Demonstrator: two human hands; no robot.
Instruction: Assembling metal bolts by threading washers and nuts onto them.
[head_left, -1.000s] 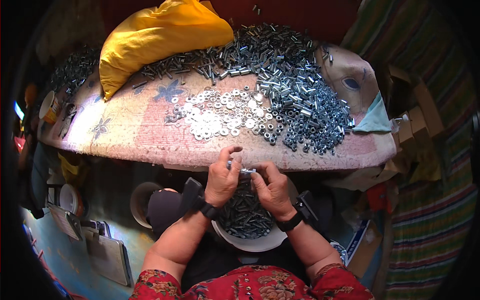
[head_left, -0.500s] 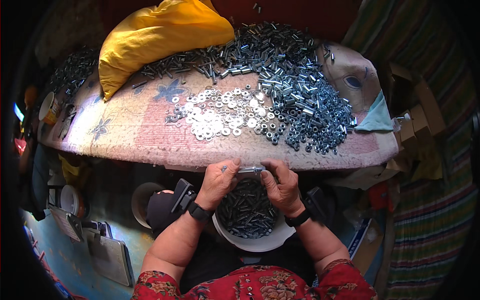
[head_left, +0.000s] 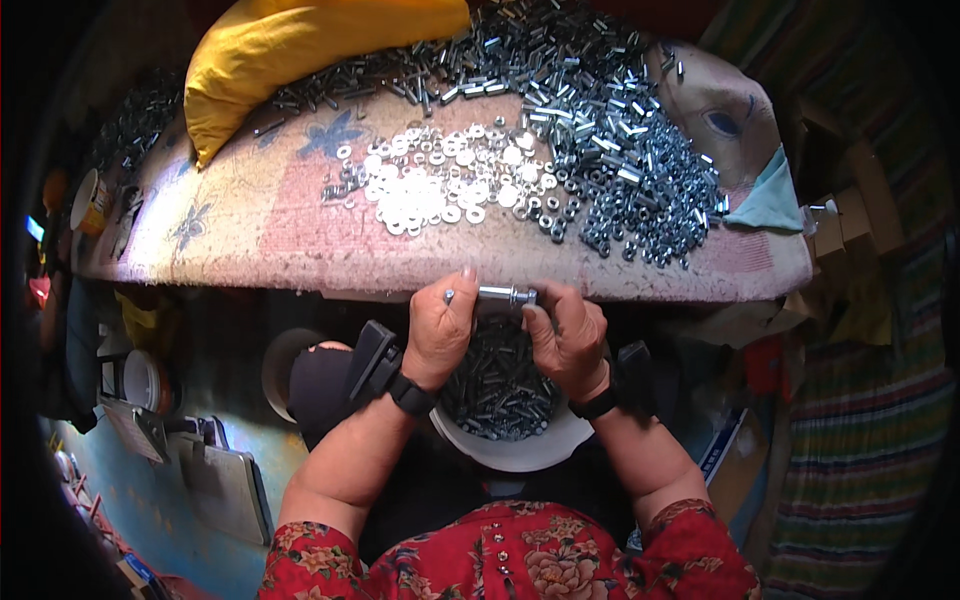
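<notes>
The person's left hand (head_left: 440, 335) and right hand (head_left: 565, 335) meet just below the near edge of the counter (head_left: 250, 230), above a white bowl (head_left: 520, 455) that rests in the lap. Between them they hold one silver bolt (head_left: 495, 294) lying level, its length running left to right. The left fingers (head_left: 462, 300) are curled shut around the bolt's left end, with a small bit of metal showing past the thumb. The right fingers (head_left: 535, 312) are pinched closed on the bolt's right end, where a nut or head sits; which of the two it is cannot be told. Each wrist wears a dark band.

The white bowl is filled with dark grey bolts and lies directly under the hands, partly hidden by them.

On the counter, which is covered by a faded flowered cloth, a patch of bright washers (head_left: 440, 185) lies near the middle. To its right, reaching toward the far right corner, spreads a large heap of nuts and bolts (head_left: 620, 150). A yellow cushion (head_left: 300, 60) lies along the far left edge, with more bolts beside it. A teal cloth (head_left: 770, 200) hangs at the right edge.
</notes>
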